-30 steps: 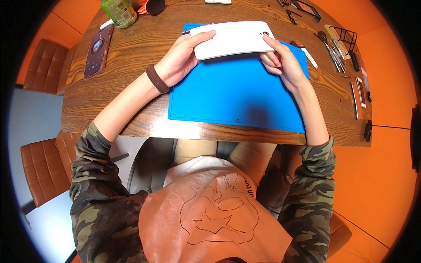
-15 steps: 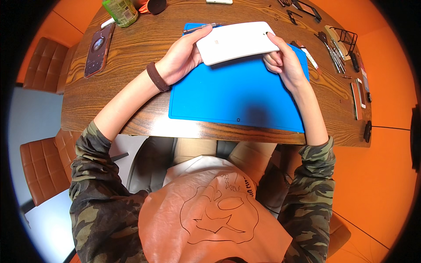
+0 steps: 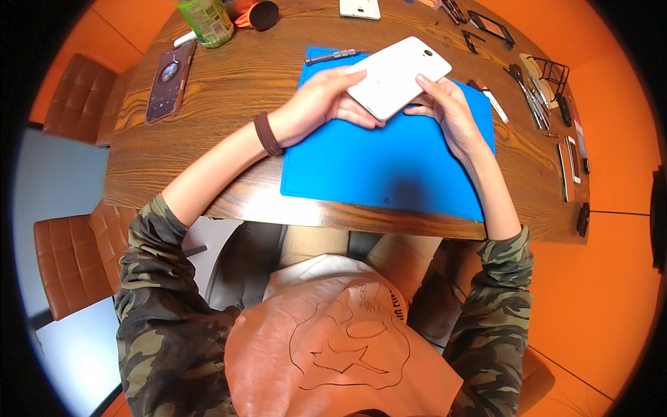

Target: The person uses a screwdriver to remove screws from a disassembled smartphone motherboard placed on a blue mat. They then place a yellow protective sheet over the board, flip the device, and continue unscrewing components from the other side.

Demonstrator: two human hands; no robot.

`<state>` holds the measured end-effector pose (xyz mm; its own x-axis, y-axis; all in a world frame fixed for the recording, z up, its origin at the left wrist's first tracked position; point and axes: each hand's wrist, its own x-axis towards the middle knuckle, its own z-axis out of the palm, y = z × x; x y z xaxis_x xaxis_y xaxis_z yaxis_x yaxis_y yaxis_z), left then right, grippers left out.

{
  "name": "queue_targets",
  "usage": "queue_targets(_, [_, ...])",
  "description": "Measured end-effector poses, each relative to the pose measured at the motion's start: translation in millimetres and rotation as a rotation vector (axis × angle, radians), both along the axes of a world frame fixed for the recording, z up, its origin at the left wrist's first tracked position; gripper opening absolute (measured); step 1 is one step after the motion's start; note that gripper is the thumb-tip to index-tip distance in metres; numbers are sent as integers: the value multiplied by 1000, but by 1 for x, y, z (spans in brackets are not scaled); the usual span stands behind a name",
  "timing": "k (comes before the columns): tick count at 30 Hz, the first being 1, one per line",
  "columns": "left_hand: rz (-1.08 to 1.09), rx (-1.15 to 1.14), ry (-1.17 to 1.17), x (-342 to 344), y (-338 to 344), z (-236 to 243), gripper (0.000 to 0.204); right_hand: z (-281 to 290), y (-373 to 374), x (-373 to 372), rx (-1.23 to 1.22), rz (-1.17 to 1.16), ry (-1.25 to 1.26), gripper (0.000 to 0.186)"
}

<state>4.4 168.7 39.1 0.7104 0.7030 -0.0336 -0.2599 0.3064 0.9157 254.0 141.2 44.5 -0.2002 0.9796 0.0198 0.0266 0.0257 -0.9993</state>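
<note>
A white smartphone (image 3: 397,78) is held over the blue work mat (image 3: 347,167), its back with the camera hole facing up. My left hand (image 3: 326,101) grips its left end, thumb on top and fingers beneath. At the other side my right hand (image 3: 445,104) pinches the edge, thumb on the back cover. The phone is tilted, its camera end pointing up to the right. Just beyond my left hand a dark screwdriver (image 3: 337,57) lies across the mat's far edge.
To the left lies another phone (image 3: 170,82), near a green bottle (image 3: 207,22) and an orange-and-black cup (image 3: 262,15). Tweezers and thin tools (image 3: 533,97) sit at the right beside a black wire stand (image 3: 551,73). A white phone part (image 3: 360,8) is at the far edge.
The white phone has turned from nearly level to a steep slant, its left end swinging toward me. My left fingers have spread beneath it. The view has shifted slightly.
</note>
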Motion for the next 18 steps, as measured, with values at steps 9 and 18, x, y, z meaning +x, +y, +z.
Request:
queue_targets(9, [-79,183,92,7,-9,-4,31,12,133,67,-104,-342,-240,42])
queue_targets(18, [-126,144,96,7,-10,-3,27,8,241,44,545,-530,-1262,49])
